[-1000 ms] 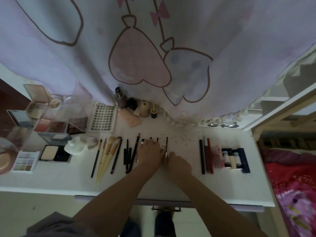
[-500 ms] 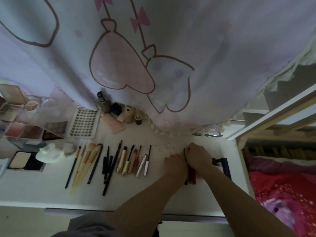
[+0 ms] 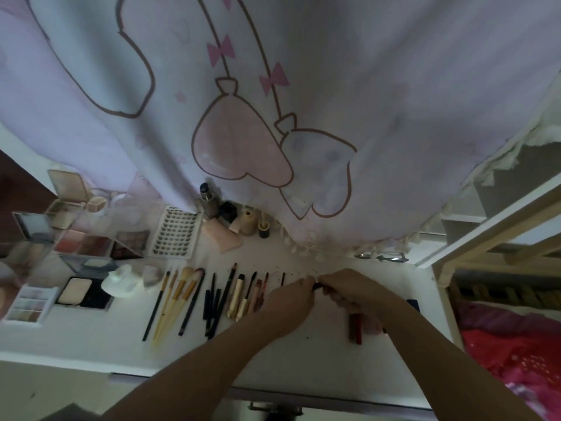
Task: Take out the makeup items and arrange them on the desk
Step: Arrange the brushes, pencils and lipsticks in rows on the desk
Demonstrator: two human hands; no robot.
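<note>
Both hands meet over the desk: right hand curled round a small dark stick, left hand pinching its near tip. Just under the right wrist lie the red pencils; a careless sweep could roll them off the front edge. Left of the left hand, the row of brushes and liners sits touching its knuckles, easy to scatter. Beyond the fingers, the curtain fringe could snag.

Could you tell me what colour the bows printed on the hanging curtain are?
The bows on the curtain are pink, clearest in the head view.
</note>
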